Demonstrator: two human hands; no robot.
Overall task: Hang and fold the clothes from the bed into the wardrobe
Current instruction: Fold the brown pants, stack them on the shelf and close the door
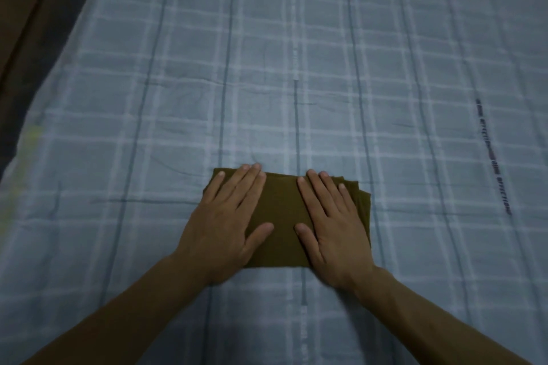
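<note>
An olive-brown garment [283, 216] lies folded into a small rectangle on the bed [296, 68], near its front middle. My left hand [228, 216] rests flat on the garment's left half, fingers spread and pointing away from me. My right hand [329, 222] lies flat on the right half in the same way. Both palms press down on the cloth; neither hand grips it. The folded layers show at the garment's right edge.
The bed is covered with a pale blue checked sheet that fills most of the view. Its left edge runs diagonally at the far left, with dark floor [29, 24] beyond it. A faint yellowish patch [26, 139] shows near that edge.
</note>
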